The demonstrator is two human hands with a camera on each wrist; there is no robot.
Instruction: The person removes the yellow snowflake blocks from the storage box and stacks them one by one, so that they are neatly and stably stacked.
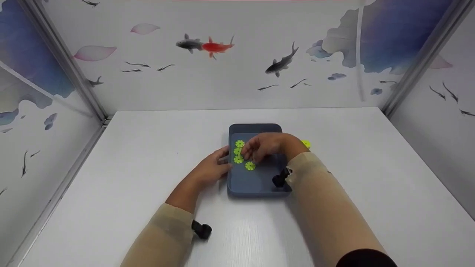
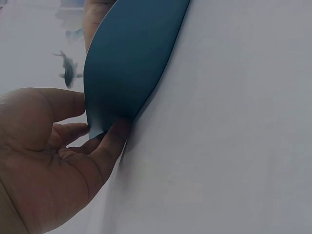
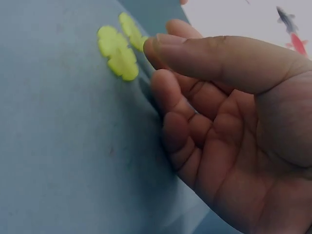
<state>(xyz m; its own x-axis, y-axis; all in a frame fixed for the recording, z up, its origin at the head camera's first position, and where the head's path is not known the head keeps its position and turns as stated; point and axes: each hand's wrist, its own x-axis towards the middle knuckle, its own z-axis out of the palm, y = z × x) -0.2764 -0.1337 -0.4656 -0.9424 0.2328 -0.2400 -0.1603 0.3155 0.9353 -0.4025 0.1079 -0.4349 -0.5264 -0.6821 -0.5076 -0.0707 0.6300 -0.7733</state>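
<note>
A shallow blue-grey tray (image 1: 259,185) stands on the white table. My left hand (image 1: 211,168) touches the tray's left side, with thumb and fingers spread along the wall; the left wrist view shows the fingertips against the outer wall (image 2: 131,63). Over the tray is my right hand (image 1: 265,146), its fingers loosely bent and nothing visible held between them. Several yellow-green, flower-shaped discs lie in the tray: a column by the left wall, including the top disc (image 1: 239,143), and a separate disc (image 1: 250,165) just below the right thumb. In the right wrist view the fingertips overlap one disc (image 3: 130,30).
Another yellow-green piece (image 1: 306,143) lies on the table right of the tray, partly hidden by the right wrist. Printed panels with fish surround the white table (image 1: 148,148) at the back and both sides. A black wrist camera (image 1: 280,180) overlaps the tray's right edge.
</note>
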